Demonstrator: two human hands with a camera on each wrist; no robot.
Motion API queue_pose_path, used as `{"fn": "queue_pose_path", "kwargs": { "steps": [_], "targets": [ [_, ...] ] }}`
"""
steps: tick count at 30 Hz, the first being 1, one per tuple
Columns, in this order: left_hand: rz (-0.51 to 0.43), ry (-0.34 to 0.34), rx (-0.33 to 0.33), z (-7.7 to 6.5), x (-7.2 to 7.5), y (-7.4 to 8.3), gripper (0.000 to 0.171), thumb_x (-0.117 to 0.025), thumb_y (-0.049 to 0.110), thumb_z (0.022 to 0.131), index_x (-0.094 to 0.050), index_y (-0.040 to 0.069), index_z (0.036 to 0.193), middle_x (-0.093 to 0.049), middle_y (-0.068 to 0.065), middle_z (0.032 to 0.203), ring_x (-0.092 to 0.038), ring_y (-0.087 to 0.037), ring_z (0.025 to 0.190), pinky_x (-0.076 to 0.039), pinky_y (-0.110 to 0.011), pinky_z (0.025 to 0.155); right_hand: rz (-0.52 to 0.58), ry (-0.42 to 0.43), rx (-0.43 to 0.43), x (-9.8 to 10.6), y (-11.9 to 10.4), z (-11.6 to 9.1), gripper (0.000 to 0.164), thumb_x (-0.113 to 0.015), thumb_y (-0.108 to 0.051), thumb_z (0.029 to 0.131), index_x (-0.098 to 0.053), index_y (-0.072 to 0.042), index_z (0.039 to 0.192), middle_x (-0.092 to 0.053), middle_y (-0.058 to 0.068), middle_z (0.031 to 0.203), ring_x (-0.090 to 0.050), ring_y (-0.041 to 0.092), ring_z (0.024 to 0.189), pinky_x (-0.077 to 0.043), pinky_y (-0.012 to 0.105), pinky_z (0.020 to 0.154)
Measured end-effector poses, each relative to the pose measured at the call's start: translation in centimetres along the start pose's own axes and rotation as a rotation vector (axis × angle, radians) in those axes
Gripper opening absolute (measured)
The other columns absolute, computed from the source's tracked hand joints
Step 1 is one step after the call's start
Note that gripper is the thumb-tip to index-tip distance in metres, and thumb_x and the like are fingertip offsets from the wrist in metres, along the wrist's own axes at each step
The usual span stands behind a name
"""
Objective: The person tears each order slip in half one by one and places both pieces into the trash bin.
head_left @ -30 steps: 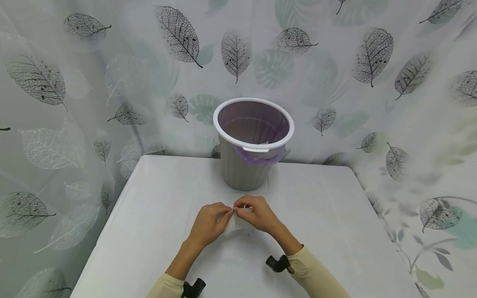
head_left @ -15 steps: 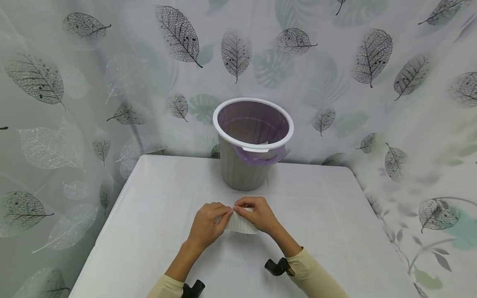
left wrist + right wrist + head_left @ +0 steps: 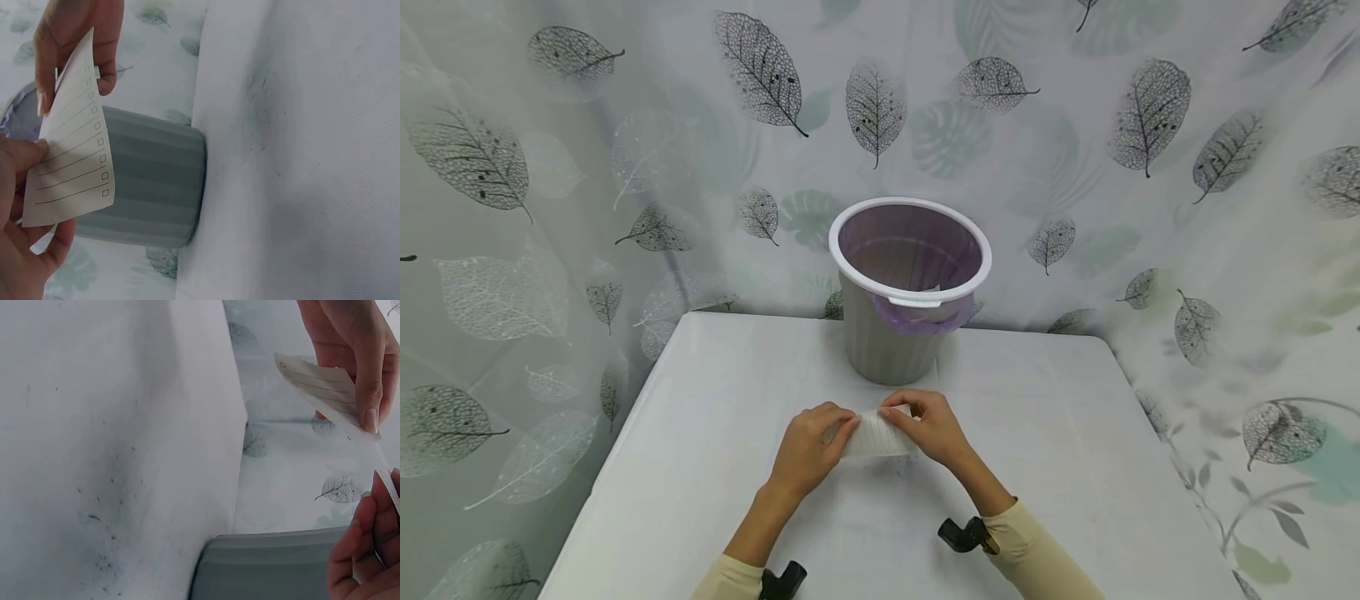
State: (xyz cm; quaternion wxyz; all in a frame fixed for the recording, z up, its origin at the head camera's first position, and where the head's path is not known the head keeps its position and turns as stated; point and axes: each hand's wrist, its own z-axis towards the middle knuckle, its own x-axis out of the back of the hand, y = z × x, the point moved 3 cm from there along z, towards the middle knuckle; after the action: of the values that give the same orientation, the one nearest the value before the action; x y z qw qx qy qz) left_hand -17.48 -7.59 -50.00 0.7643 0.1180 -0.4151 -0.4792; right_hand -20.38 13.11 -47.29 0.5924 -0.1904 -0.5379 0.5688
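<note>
A small sheet of checklist paper (image 3: 880, 437), with ruled lines and a column of tiny square boxes, is held above the table in front of the bin. My left hand (image 3: 808, 447) pinches its left end between thumb and fingers. The right hand (image 3: 928, 427) pinches the top edge farther right, thumb tip showing. In the left wrist view the printed face of the paper (image 3: 78, 144) is visible, slightly bowed. From the right wrist the sheet (image 3: 325, 387) appears nearly edge-on, and part of it is hidden by the fingers.
Behind the hands stands a grey ribbed bin (image 3: 887, 342) with a white rim and a purple liner (image 3: 925, 315) hanging over its front. Something pale shows inside. A white cloth covers the table (image 3: 737, 375); leaf-patterned curtains (image 3: 880, 108) close off the back and sides.
The fingertips, close together before, have spread apart along the top edge: left hand leftward, right hand slightly rightward. More of the paper now shows between them. The bin has stayed put.
</note>
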Motion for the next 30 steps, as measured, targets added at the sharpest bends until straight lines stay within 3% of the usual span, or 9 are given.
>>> {"fn": "queue_pose_path", "kwargs": {
  "steps": [5, 10, 15, 30],
  "targets": [
    [-0.011, -0.005, 0.015, -0.2, -0.3, -0.2, 0.004, -0.082, 0.008, 0.091, -0.079, 0.007, 0.094, -0.074, 0.002, 0.090, -0.070, -0.012, 0.080, -0.058, -0.036, 0.070, 0.004, 0.007, -0.007, -0.3, 2.4, -0.1, 0.005, -0.075, -0.007, 0.096, -0.080, -0.003, 0.097, -0.076, 0.002, 0.092, -0.062, 0.025, 0.073, -0.046, 0.025, 0.061],
    [-0.035, -0.003, 0.022, -0.3, -0.3, -0.3, 0.006, -0.078, 0.012, 0.095, -0.079, 0.005, 0.094, -0.074, 0.003, 0.090, -0.070, -0.012, 0.082, -0.058, -0.035, 0.070, 0.004, 0.015, 0.004, -0.2, 0.6, -0.2, 0.006, -0.074, 0.000, 0.095, -0.077, 0.006, 0.095, -0.075, 0.011, 0.091, -0.060, 0.024, 0.071, -0.045, 0.025, 0.060],
    [-0.050, -0.007, 0.030, -0.2, -0.3, -0.4, 0.007, -0.077, 0.013, 0.096, -0.079, 0.006, 0.094, -0.074, 0.003, 0.090, -0.070, -0.013, 0.082, -0.058, -0.036, 0.071, 0.017, 0.008, 0.008, 0.2, -1.4, -0.2, 0.006, -0.071, 0.004, 0.096, -0.076, 0.006, 0.096, -0.075, 0.014, 0.091, -0.061, 0.024, 0.071, -0.048, 0.028, 0.060],
    [-0.064, -0.030, 0.044, -0.2, -0.8, -0.2, 0.006, -0.077, 0.012, 0.096, -0.079, 0.006, 0.095, -0.074, 0.003, 0.090, -0.070, -0.012, 0.081, -0.058, -0.034, 0.069, 0.028, 0.023, -0.013, 0.6, -1.1, -0.5, 0.005, -0.073, 0.005, 0.094, -0.077, 0.006, 0.096, -0.075, 0.014, 0.092, -0.061, 0.024, 0.071, -0.047, 0.024, 0.059]
  ]
}}
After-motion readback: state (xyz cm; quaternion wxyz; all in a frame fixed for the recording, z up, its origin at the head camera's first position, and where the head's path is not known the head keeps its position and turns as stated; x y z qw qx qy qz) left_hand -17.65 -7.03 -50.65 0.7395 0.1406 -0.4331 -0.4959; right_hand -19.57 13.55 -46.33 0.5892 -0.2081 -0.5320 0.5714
